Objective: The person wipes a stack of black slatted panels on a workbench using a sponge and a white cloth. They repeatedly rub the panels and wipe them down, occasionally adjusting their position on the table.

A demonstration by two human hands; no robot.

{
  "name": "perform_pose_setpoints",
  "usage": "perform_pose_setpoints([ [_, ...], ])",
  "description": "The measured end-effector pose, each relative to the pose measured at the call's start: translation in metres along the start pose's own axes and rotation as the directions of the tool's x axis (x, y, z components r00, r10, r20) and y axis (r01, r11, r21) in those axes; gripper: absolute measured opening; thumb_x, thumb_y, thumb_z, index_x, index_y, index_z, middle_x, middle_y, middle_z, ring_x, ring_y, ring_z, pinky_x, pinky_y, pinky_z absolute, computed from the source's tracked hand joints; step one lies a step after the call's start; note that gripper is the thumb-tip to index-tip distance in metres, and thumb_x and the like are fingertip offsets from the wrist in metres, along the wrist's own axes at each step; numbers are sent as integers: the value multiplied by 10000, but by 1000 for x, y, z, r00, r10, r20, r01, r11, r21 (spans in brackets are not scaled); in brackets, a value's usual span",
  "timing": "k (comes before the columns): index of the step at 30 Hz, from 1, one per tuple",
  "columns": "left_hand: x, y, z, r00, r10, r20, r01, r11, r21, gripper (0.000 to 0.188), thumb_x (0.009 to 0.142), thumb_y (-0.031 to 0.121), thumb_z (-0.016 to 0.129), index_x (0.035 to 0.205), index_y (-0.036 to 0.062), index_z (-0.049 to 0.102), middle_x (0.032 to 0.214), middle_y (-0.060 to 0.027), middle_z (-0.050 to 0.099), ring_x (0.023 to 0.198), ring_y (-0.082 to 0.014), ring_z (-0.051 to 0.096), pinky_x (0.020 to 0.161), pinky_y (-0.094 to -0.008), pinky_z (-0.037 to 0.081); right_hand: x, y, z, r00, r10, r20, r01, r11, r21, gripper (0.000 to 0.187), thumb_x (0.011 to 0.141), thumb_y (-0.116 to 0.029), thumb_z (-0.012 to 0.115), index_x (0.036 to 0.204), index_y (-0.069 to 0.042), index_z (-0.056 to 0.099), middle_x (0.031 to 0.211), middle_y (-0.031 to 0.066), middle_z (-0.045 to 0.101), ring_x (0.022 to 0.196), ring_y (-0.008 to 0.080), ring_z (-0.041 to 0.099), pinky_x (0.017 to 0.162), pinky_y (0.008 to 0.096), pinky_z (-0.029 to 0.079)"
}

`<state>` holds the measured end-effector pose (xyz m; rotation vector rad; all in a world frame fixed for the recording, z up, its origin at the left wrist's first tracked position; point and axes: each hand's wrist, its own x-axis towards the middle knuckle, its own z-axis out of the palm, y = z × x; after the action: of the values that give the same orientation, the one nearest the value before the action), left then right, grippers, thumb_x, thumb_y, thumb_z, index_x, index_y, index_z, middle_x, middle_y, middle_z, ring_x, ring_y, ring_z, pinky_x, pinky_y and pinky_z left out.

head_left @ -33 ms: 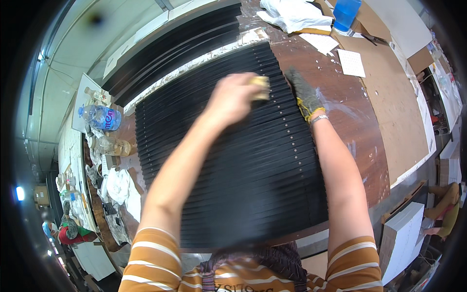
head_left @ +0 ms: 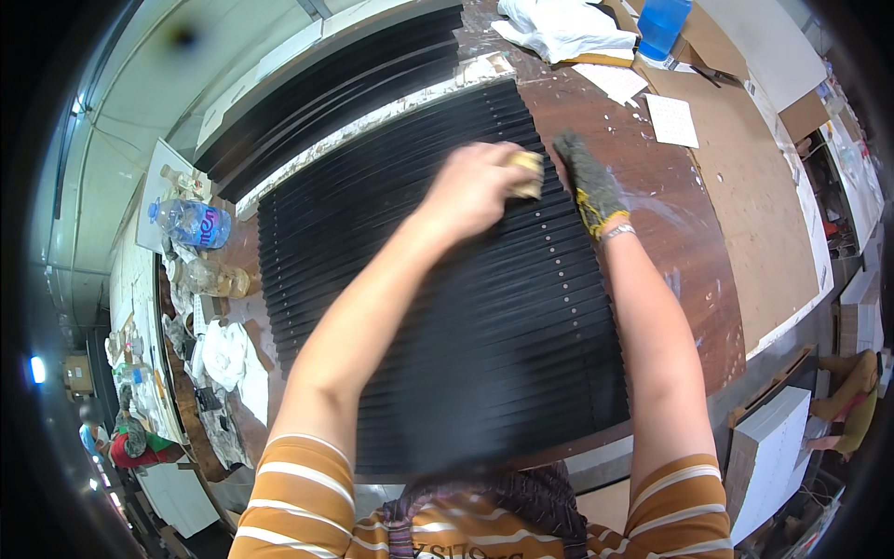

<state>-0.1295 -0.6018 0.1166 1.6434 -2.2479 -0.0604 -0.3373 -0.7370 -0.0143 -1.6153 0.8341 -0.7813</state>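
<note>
From the middle of the black slats (head_left: pixel 391 252), the left hand (head_left: pixel 470 188) grips a yellow block (head_left: pixel 527 175) over them at one o'clock, while the gloved right hand (head_left: pixel 590 182), fingers outstretched, lies just beside their edge at two, with a bottle (head_left: pixel 193 224) between nine and ten.

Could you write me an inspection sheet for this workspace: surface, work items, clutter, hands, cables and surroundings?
Surface: brown table with whitish smears.
Work items: black strips lying side by side, with small pale dots near their right ends; yellowish block.
Clutter: clear plastic bottle and jar at left; white cloth, blue container and paper sheet at far right.
Hands: left hand, bare, grips the block; right hand, gloved, beside the strips' right ends, contact unclear.
Cables: none distinct enough to confirm.
Surroundings: co-worker at far left; white boards at lower right.
</note>
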Motion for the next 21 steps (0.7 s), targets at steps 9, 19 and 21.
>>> perform_pose_setpoints([
  [9,-94,-48,-50,900,-415,134,389,903,183,299,875,-64,639,1079,88,796,1363,-107,656,1246,-332,617,1066,-453,524,-65,17,-22,935,-265,236,355,701,-619,499,1099,-167,392,1578,-28,391,1610,120,445,1494,249,405,1247,328,271],
  [19,-85,-44,7,995,-102,-18,103,988,119,403,859,-43,662,1218,125,734,1421,-111,608,1293,-330,581,1119,-473,446,-50,-3,-4,988,17,153,30,953,-302,489,1094,-168,379,1569,-60,418,1587,134,469,1471,254,434,1232,337,300],
  [21,-159,-76,-26,983,-175,-51,181,974,137,343,840,-42,668,1145,89,756,1355,-124,652,1243,-331,628,1062,-456,508,-59,-8,-4,992,-31,119,70,936,-344,486,1104,-209,377,1560,-49,431,1570,135,488,1460,227,449,1221,322,323],
])
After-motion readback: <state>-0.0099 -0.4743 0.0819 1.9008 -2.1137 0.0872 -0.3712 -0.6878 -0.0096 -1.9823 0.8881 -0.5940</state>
